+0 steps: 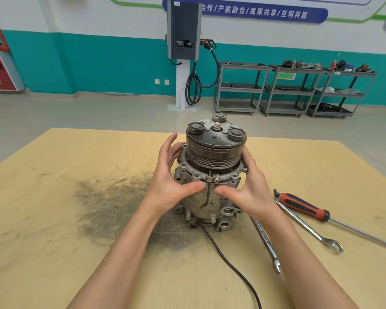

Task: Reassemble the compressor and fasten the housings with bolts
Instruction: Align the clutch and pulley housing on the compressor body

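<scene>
As compressor (212, 175) stands upright, left hand (172, 184), right hand (247, 188) flank it.

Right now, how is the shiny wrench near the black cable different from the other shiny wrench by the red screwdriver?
The silver wrench nearest the black cable shows its open forked end toward the viewer; the silver wrench beside the red-handled screwdriver shows a closed ring end. The first lies alone, the second partly under that screwdriver. Both lie flat on the wooden tabletop, untouched.
</scene>
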